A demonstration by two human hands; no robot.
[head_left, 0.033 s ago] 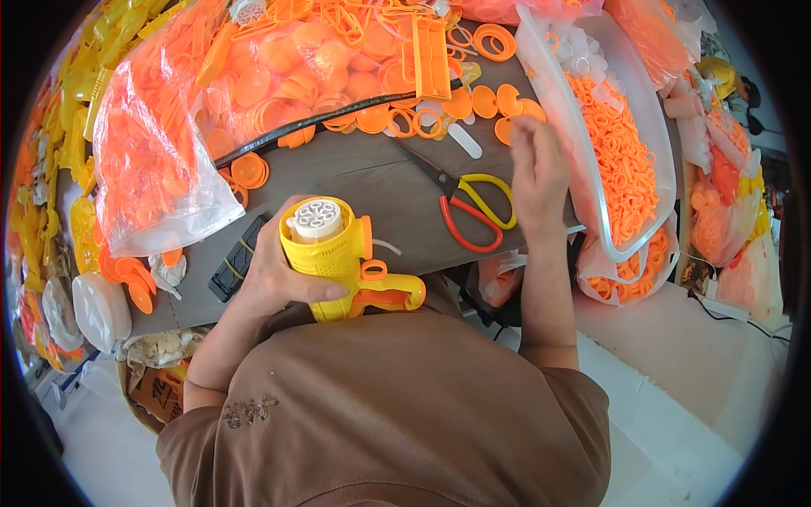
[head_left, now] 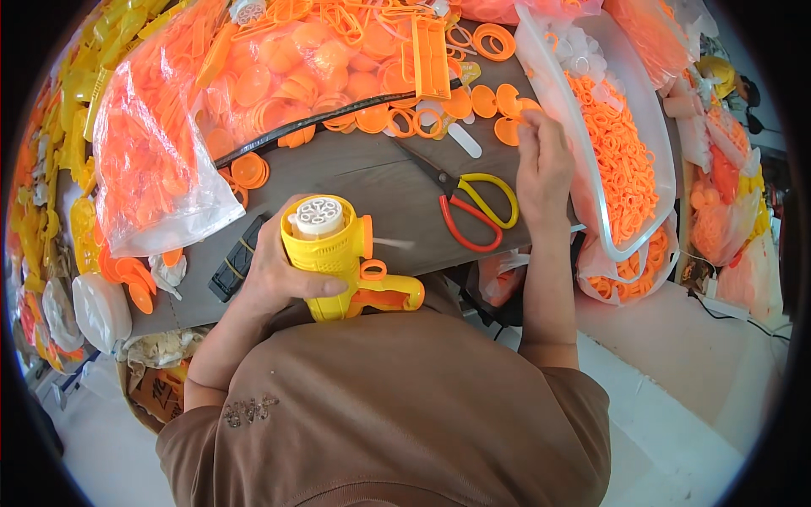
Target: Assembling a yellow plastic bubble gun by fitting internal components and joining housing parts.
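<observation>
My left hand [head_left: 274, 266] is wrapped round the barrel of a yellow toy bubble gun [head_left: 319, 258], close to my body. Its white nozzle [head_left: 318, 216] with several holes faces up, and its handle with an orange trigger points right. A thin white string [head_left: 393, 243] sticks out from its side. Over the right part of the table, my right hand [head_left: 545, 165] has thumb and fingers together at the edge of an orange disc [head_left: 528, 105]. More orange discs [head_left: 484, 101] lie just left of those fingertips.
Scissors [head_left: 473, 207] with red and yellow handles lie between my hands. A white bin [head_left: 621, 241] of small orange parts stands at right. Clear bags [head_left: 160, 169] of orange pieces fill the back left, beyond a black strip [head_left: 312, 121]. A black block [head_left: 238, 258] lies at left.
My right hand has shifted slightly up and right, its fingertips closing on the disc's edge. The white string has swung outward. The bubble gun has barely moved.
</observation>
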